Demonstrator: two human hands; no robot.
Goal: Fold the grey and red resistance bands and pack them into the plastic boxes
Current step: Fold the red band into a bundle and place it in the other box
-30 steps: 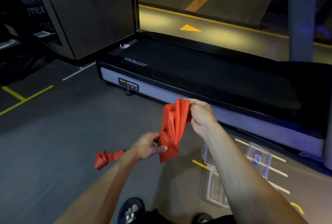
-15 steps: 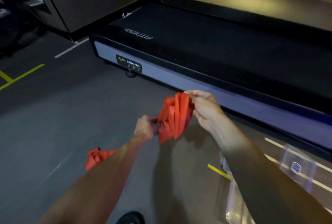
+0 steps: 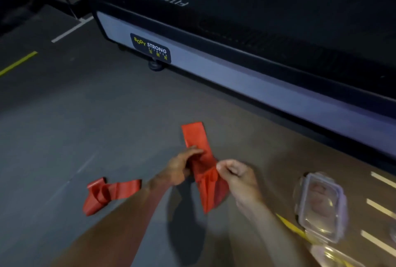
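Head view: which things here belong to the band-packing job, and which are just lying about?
Part of the job:
- red band in hand, gripped by the left hand and pinched by the right hand
- second red band, loose on the floor
- plastic box, on the floor at right
- clear plastic piece below it, cut off by the frame

Just there:
- treadmill
- floor lines

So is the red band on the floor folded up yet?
No. The loose red band lies crumpled and twisted on the floor, with one strip trailing toward the left arm.
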